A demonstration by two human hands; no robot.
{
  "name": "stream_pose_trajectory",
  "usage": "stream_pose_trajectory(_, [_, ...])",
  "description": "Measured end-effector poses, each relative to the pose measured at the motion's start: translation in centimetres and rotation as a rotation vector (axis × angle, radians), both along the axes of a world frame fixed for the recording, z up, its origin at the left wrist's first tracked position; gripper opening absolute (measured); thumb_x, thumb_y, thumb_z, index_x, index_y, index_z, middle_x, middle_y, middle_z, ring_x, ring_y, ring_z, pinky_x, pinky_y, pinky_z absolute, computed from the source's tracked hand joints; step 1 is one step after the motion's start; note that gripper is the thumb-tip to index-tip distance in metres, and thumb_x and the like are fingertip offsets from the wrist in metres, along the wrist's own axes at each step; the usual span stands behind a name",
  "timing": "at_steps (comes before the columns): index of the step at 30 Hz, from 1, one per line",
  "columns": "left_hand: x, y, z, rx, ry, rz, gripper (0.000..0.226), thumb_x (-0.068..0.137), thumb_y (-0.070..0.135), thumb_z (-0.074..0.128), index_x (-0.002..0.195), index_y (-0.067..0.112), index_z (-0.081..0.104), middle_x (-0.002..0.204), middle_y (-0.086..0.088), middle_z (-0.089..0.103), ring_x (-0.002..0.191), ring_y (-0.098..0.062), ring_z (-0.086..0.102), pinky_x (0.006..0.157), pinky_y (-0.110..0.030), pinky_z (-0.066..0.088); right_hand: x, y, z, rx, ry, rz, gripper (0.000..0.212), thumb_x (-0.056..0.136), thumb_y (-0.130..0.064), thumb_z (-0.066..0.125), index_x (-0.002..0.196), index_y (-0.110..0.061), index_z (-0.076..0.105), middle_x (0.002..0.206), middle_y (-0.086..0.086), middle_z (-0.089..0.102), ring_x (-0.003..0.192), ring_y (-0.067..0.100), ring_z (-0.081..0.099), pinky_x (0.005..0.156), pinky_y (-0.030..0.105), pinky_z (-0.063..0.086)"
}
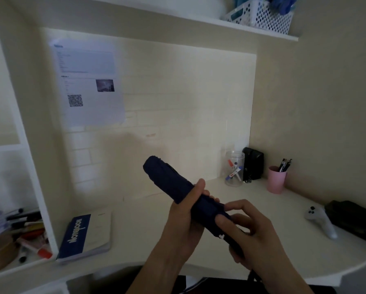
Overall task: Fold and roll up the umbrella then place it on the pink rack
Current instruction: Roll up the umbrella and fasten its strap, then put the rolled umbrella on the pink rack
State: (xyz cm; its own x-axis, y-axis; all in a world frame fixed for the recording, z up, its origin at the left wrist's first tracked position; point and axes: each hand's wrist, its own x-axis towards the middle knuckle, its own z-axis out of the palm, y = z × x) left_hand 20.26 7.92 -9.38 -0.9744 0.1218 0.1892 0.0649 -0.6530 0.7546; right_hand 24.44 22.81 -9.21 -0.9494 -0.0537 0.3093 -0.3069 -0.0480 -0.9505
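Observation:
A dark navy folding umbrella (169,179), rolled into a tight tube, is held above the white desk, slanting from upper left down to lower right. My left hand (184,217) grips it round the middle, thumb on top. My right hand (247,232) grips the lower end near the handle, with its fingers curled over the fabric and strap. The handle end is hidden behind my right hand. No pink rack is in view.
The white desk (148,225) carries a blue notebook (82,236) at left, a clear marker jar (234,168), a black box (253,163), a pink pen cup (276,180), a white controller (320,219) and a black case (356,219). A basket (260,14) sits on the shelf above.

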Motion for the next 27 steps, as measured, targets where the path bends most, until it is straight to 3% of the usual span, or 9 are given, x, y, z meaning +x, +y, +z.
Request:
stream_pose_trajectory(2, [0.8, -1.2, -0.9, -0.076, 0.043, -0.017, 0.050, 0.085, 0.037, 0.078, 0.111, -0.003, 0.067, 0.113, -0.022, 0.070, 0.106, -0.035, 0.068, 0.092, -0.047, 0.053, 0.7, 2.0, 0.5, -0.026, -0.121, 0.060, 0.024, 0.079, -0.028, 0.074, 0.093, -0.010, 0.068, 0.073, 0.019, 0.070, 0.038, 0.024, 0.043, 0.036, 0.019, 0.026])
stream_pose_trajectory(4, [1.8, -2.5, -1.4, -0.081, -0.041, 0.041, 0.061, 0.082, 0.041, 0.076, 0.128, 0.003, 0.064, 0.129, -0.017, 0.069, 0.119, -0.033, 0.066, 0.096, -0.049, 0.051, 1.7, 4.0, 1.0, 0.028, -0.210, 0.111, 0.021, 0.083, -0.026, 0.071, 0.092, -0.008, 0.072, 0.071, 0.020, 0.067, 0.041, 0.026, 0.047, 0.036, 0.020, 0.030])
stream_pose_trajectory(8, [3.9, -2.0, -3.2, -0.108, -0.121, 0.222, 0.055, 0.074, 0.032, 0.074, 0.125, 0.012, 0.066, 0.113, -0.006, 0.077, 0.103, -0.027, 0.074, 0.076, -0.039, 0.063, 3.3, 7.0, 0.4, 0.060, -0.285, -0.049, 0.023, 0.080, -0.033, 0.072, 0.087, -0.013, 0.079, 0.081, 0.010, 0.073, 0.061, 0.027, 0.066, 0.054, 0.027, 0.052])
stream_pose_trajectory(10, [5.5, 0.0, -4.3, -0.132, -0.150, 0.272, 0.036, 0.081, 0.026, 0.074, 0.115, 0.016, 0.068, 0.098, 0.000, 0.080, 0.096, -0.025, 0.076, 0.070, -0.036, 0.063, 5.0, 8.1, -1.2, 0.326, -0.127, -0.360, 0.027, 0.079, -0.050, 0.071, 0.093, -0.028, 0.077, 0.093, -0.008, 0.076, 0.081, 0.008, 0.070, 0.068, 0.019, 0.051])
stream_pose_trajectory(12, [6.6, 2.1, -5.5, -0.142, -0.207, 0.297, 0.020, 0.085, 0.021, 0.075, 0.105, 0.019, 0.069, 0.088, 0.004, 0.080, 0.094, -0.024, 0.075, 0.072, -0.036, 0.062, 7.6, 8.5, -2.4, 0.651, 0.136, -0.682, 0.036, 0.078, -0.058, 0.069, 0.107, -0.036, 0.070, 0.106, -0.021, 0.066, 0.095, -0.009, 0.058, 0.079, 0.014, 0.042])
stream_pose_trajectory(15, [8.2, 6.5, -7.5, -0.123, -0.319, 0.201, 0.029, 0.082, 0.021, 0.081, 0.108, 0.014, 0.069, 0.102, -0.007, 0.078, 0.099, -0.027, 0.074, 0.075, -0.038, 0.062, 11.6, 8.4, -4.8, 1.075, 0.403, -0.717, 0.061, 0.076, -0.055, 0.074, 0.129, -0.030, 0.058, 0.120, -0.013, 0.059, 0.115, 0.007, 0.051, 0.093, 0.028, 0.046])
stream_pose_trajectory(17, [9.2, 9.6, -8.2, -0.108, -0.380, 0.125, 0.039, 0.080, 0.022, 0.083, 0.114, 0.012, 0.067, 0.109, -0.012, 0.075, 0.099, -0.028, 0.074, 0.072, -0.036, 0.063, 12.7, 9.6, -6.8, 1.347, 0.399, -0.691, 0.078, 0.073, -0.050, 0.077, 0.141, -0.025, 0.048, 0.134, -0.003, 0.058, 0.125, 0.019, 0.052, 0.103, 0.039, 0.047])
stream_pose_trajectory(22, [10.8, 17.7, -9.7, -0.163, -0.459, -0.070, 0.050, 0.078, 0.029, 0.084, 0.119, 0.007, 0.064, 0.104, -0.013, 0.076, 0.086, -0.025, 0.077, 0.066, -0.035, 0.063, 14.9, 16.9, -9.2, 1.430, 0.299, -0.791, 0.066, 0.065, -0.018, 0.085, 0.127, -0.017, 0.061, 0.116, 0.003, 0.070, 0.102, 0.024, 0.066, 0.084, 0.040, 0.058])
stream_pose_trajectory(27, [10.7, 26.3, -12.0, -0.372, -0.327, -0.228, 0.069, 0.068, 0.041, 0.087, 0.125, 0.011, 0.061, 0.116, -0.013, 0.073, 0.099, -0.026, 0.075, 0.079, -0.038, 0.062, 17.3, 25.6, -11.9, 1.445, 0.159, -0.893, 0.074, 0.056, -0.016, 0.090, 0.123, -0.016, 0.058, 0.106, 0.004, 0.072, 0.089, 0.023, 0.069, 0.071, 0.036, 0.060])
